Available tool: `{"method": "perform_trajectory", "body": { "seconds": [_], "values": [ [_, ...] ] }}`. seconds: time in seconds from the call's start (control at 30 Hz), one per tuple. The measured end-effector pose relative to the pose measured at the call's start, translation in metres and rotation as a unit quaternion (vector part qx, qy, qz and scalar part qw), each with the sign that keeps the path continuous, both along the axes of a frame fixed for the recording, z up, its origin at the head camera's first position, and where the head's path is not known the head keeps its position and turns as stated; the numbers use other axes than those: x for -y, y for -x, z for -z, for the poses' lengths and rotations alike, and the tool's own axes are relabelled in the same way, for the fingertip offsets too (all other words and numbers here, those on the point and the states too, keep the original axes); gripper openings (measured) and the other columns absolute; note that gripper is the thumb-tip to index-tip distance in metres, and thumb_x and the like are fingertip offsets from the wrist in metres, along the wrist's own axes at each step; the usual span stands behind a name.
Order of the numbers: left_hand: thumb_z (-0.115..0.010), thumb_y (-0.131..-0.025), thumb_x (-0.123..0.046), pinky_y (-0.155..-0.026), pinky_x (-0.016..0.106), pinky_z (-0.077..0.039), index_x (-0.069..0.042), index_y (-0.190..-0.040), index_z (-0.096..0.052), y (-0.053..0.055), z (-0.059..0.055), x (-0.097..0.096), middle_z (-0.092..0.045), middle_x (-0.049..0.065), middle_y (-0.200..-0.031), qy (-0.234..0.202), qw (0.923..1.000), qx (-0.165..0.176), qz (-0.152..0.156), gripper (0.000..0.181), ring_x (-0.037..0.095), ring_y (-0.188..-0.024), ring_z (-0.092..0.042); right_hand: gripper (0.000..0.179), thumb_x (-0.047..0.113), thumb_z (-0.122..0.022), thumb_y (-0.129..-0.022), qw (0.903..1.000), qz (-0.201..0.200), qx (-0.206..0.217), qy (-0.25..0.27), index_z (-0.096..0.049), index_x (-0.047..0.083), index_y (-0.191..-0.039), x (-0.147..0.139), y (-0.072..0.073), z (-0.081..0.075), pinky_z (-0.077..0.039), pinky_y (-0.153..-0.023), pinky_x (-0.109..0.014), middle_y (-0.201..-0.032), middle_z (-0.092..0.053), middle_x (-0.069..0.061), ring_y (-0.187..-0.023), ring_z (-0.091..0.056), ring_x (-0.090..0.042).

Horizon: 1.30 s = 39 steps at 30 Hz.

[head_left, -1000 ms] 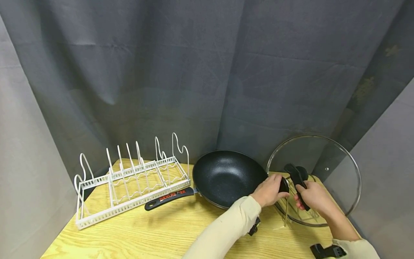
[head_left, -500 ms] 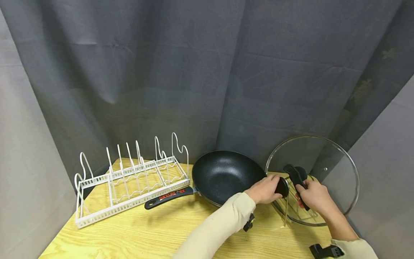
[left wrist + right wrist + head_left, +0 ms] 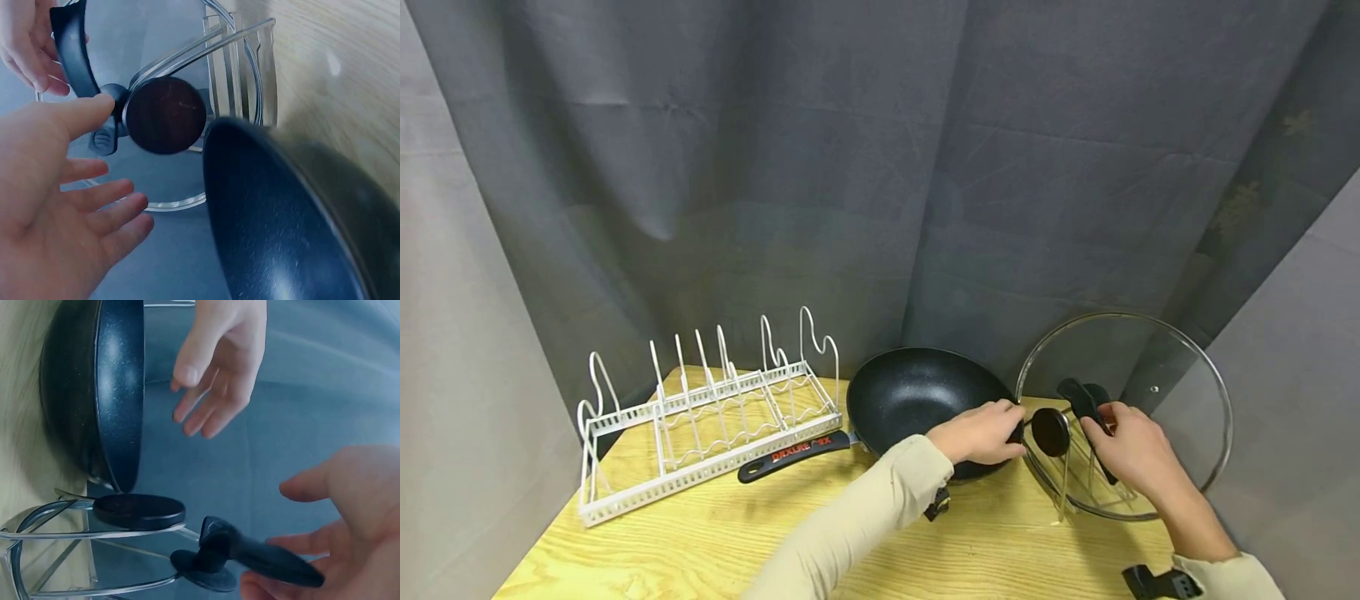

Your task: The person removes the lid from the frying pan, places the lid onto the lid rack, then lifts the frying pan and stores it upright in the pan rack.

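Note:
A large glass lid (image 3: 1229, 408) with a metal rim stands tilted upright in a gold-coloured wire stand (image 3: 1063, 487) on the right of the table. The stand carries a round dark disc (image 3: 1050, 432) at its front. My right hand (image 3: 1138, 446) is at the lid's black handle (image 3: 269, 559); its thumb is held away while the fingers lie behind the handle. Over the right rim of a black wok (image 3: 917, 400), my left hand (image 3: 981, 435) holds nothing. In the left wrist view its fingers (image 3: 119, 215) are spread, with the disc beyond them.
A white wire pan rack (image 3: 722, 463) with upright dividers stands on the left of the wooden table (image 3: 700, 550). The wok's long black handle (image 3: 793, 455) points left, in front of the rack. Grey curtains (image 3: 850, 167) close off the back and sides.
My left hand has left the round disc and moved left over the wok's rim. My right hand has loosened around the lid's handle. Lid, stand and wok stay in place.

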<state>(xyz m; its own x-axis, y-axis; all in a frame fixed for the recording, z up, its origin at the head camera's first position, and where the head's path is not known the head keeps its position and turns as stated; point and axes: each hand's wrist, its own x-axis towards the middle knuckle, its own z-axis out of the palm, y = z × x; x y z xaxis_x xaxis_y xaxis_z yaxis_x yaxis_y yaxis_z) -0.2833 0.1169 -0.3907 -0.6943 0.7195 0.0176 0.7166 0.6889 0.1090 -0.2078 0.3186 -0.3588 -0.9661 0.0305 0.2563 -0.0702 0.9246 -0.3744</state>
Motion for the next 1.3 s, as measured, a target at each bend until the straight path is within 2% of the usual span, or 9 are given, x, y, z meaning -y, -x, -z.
{"method": "perform_trajectory", "body": {
  "seconds": [0.2, 0.33, 0.47, 0.67, 0.97, 1.3],
  "values": [
    [-0.05, -0.095, -0.047, -0.104, 0.023, -0.031, -0.016, -0.146, -0.033, -0.009, -0.01, 0.028, -0.036, -0.001, -0.145, 0.02, 0.9998, -0.007, 0.006, 0.062, 0.013, -0.131, -0.037, 0.054, 0.032, -0.052, -0.097, 0.9991, -0.011, -0.042, 0.001, -0.046, -0.015, -0.123, 0.011, -0.01, -0.007, -0.037, -0.081, -0.062, -0.117, -0.045, -0.036, -0.104, -0.044, -0.053],
    [-0.049, -0.095, -0.049, -0.105, 0.026, -0.031, -0.015, -0.146, -0.033, -0.014, -0.016, 0.054, -0.034, 0.002, -0.147, 0.013, 0.9998, 0.007, -0.013, 0.063, 0.015, -0.133, -0.035, 0.054, 0.03, -0.055, -0.096, 0.9971, -0.024, -0.071, 0.014, -0.046, -0.012, -0.127, 0.02, -0.015, -0.011, -0.042, -0.075, -0.058, -0.118, -0.047, -0.033, -0.099, -0.05, -0.049],
    [-0.048, -0.096, -0.049, -0.105, 0.031, -0.032, -0.014, -0.145, -0.036, -0.019, -0.017, 0.082, -0.036, 0.005, -0.146, 0.004, 0.9993, 0.005, -0.036, 0.061, 0.019, -0.132, -0.036, 0.053, 0.03, -0.056, -0.096, 0.9955, -0.05, -0.075, 0.026, -0.046, -0.009, -0.129, 0.029, -0.019, -0.012, -0.044, -0.076, -0.056, -0.121, -0.049, -0.032, -0.096, -0.055, -0.048],
    [-0.049, -0.096, -0.047, -0.105, 0.036, -0.033, -0.011, -0.143, -0.039, -0.027, -0.009, 0.118, -0.037, 0.01, -0.144, -0.002, 0.9984, 0.007, -0.056, 0.061, 0.025, -0.131, -0.037, 0.049, 0.026, -0.058, -0.095, 0.9929, -0.089, -0.065, 0.046, -0.047, -0.007, -0.129, 0.044, -0.026, -0.006, -0.047, -0.081, -0.053, -0.121, -0.051, -0.027, -0.102, -0.055, -0.044],
    [-0.051, -0.096, -0.045, -0.105, 0.041, -0.032, -0.007, -0.143, -0.039, -0.04, -0.001, 0.159, -0.038, 0.014, -0.143, -0.023, 0.9958, 0.016, -0.087, 0.062, 0.029, -0.131, -0.036, 0.044, 0.027, -0.061, -0.094, 0.9902, -0.107, -0.043, 0.08, -0.052, -0.002, -0.126, 0.069, -0.033, 0.009, -0.05, -0.081, -0.046, -0.118, -0.055, -0.02, -0.103, -0.057, -0.036],
    [-0.054, -0.095, -0.041, -0.106, 0.045, -0.03, -0.002, -0.14, -0.041, -0.049, 0.005, 0.2, -0.038, 0.021, -0.141, -0.047, 0.9928, 0.026, -0.107, 0.061, 0.035, -0.132, -0.035, 0.035, 0.024, -0.064, -0.092, 0.9765, -0.139, 0.026, 0.163, -0.058, 0.003, -0.12, 0.104, -0.034, 0.027, -0.051, -0.08, -0.035, -0.115, -0.059, -0.009, -0.105, -0.057, -0.027]
  ]
}}
